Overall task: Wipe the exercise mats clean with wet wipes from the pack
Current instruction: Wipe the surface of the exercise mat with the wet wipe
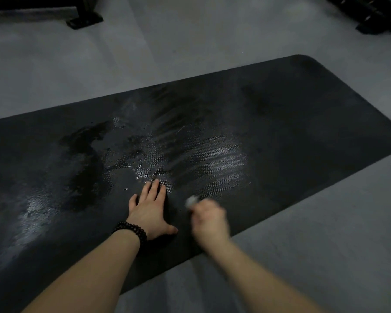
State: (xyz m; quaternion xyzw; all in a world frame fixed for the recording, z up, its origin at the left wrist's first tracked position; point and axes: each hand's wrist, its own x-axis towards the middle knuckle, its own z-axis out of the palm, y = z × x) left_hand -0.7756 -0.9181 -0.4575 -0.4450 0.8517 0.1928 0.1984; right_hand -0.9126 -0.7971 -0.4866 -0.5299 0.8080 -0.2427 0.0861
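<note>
My left hand (150, 213) lies flat on the mat (280, 123); right fingers (209, 214) grip the wipe (191, 201), mat's length running away right

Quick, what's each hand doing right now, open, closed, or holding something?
Left hand: open, fingers straight, pressed flat on the mat.
Right hand: blurred, fingers curled around a crumpled wet wipe.

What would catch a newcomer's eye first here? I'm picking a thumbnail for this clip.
The dark exercise mat lying slantwise across the grey floor, with shiny wet streaks at its middle. At its near edge the left hand, beaded bracelet on the wrist, presses flat, while the blurred right hand grips a pale wet wipe.
</note>
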